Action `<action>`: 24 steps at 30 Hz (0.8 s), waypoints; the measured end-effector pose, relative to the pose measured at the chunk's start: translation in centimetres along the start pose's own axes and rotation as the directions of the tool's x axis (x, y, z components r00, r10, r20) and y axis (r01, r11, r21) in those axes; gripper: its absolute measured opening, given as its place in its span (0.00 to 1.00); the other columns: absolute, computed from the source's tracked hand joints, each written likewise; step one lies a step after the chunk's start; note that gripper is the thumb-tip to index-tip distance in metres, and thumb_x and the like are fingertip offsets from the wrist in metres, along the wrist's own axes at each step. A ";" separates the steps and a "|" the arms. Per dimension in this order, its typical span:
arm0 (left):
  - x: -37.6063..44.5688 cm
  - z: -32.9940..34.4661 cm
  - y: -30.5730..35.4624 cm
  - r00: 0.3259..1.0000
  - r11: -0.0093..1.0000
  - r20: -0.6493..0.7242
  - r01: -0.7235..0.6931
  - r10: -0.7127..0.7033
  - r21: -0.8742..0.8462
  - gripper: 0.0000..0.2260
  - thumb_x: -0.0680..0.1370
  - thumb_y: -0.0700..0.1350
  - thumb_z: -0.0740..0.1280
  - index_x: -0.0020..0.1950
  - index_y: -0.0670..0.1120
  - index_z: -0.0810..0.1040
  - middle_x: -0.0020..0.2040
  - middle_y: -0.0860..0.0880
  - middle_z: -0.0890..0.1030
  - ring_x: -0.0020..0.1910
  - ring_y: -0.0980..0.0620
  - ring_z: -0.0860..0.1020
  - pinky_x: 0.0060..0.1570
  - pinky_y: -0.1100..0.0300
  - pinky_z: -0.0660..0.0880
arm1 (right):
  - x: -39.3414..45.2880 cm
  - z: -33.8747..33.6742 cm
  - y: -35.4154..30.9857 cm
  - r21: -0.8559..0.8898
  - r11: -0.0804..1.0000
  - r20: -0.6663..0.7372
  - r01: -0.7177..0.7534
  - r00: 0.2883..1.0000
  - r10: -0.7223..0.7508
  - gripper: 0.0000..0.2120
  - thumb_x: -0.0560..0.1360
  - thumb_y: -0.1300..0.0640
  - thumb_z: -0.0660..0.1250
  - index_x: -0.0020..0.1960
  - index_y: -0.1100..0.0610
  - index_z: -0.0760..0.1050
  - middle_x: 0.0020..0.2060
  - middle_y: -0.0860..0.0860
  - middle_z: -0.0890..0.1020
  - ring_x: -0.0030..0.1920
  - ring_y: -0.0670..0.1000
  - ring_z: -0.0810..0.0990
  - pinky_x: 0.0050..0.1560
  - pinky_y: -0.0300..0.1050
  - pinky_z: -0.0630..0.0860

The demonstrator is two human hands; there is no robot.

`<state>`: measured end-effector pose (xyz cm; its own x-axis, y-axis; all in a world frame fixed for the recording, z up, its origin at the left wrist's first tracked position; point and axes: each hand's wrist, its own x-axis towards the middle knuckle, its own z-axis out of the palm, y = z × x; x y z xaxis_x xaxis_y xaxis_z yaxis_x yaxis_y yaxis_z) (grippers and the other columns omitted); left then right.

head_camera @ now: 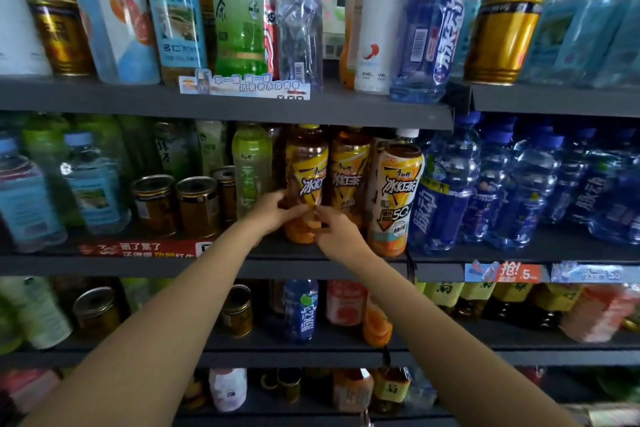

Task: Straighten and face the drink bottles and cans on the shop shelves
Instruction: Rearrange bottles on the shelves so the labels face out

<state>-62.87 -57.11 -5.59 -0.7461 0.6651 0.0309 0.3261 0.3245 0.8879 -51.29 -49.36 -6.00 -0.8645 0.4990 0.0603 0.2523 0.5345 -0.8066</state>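
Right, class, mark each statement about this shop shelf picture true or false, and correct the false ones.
1. Both hands are on the same iced tea bottle. True: the left hand and right hand grip its lower part.
2. That bottle stands on the top shelf. False: it stands on the second shelf from the top.
3. Blue drink bottles stand to the right of the iced teas. True.
4. The gold can on the top shelf lies on its side. False: it stands upright.
5. The left hand holds a can. False: it holds the iced tea bottle.
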 end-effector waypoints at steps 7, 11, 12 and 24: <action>1.3 0.4 -1.2 0.991 0.976 -0.128 -0.021 0.050 0.219 0.17 0.76 0.50 0.67 0.62 0.43 0.75 0.58 0.44 0.79 0.57 0.44 0.77 0.56 0.47 0.75 | 0.5 1.7 -0.1 -0.058 0.998 -0.012 0.017 1.000 -0.018 0.29 0.73 0.70 0.57 0.72 0.57 0.63 0.64 0.59 0.73 0.67 0.58 0.69 0.64 0.45 0.67; 1.5 1.3 -0.6 0.983 0.943 -0.177 0.021 0.041 0.333 0.15 0.78 0.46 0.64 0.63 0.43 0.74 0.60 0.44 0.78 0.60 0.43 0.76 0.59 0.50 0.72 | 0.5 1.9 0.2 -0.074 0.997 0.007 0.002 1.000 -0.002 0.29 0.73 0.70 0.57 0.73 0.58 0.61 0.67 0.57 0.70 0.68 0.58 0.67 0.64 0.45 0.66; 1.4 1.6 -0.4 0.976 0.934 -0.212 0.035 0.045 0.355 0.15 0.79 0.45 0.63 0.64 0.42 0.73 0.61 0.44 0.78 0.61 0.43 0.75 0.59 0.52 0.72 | 0.4 1.6 0.3 -0.061 0.998 0.007 -0.016 1.000 0.017 0.27 0.74 0.69 0.57 0.72 0.59 0.62 0.65 0.58 0.71 0.66 0.58 0.69 0.61 0.44 0.68; -4.8 7.5 4.0 0.695 0.787 -0.371 -0.515 0.616 0.341 0.11 0.73 0.33 0.63 0.54 0.40 0.72 0.52 0.45 0.72 0.46 0.49 0.74 0.42 0.63 0.67 | -4.3 -6.4 1.9 0.161 0.985 -0.626 0.059 0.777 0.056 0.11 0.76 0.65 0.61 0.58 0.62 0.71 0.50 0.52 0.76 0.47 0.47 0.73 0.43 0.33 0.67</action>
<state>-53.60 -53.95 -5.62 -0.5332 0.4131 0.7383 0.8385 0.1418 0.5262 -44.29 -46.12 -4.03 -0.3856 0.8453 0.3699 0.1275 0.4459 -0.8860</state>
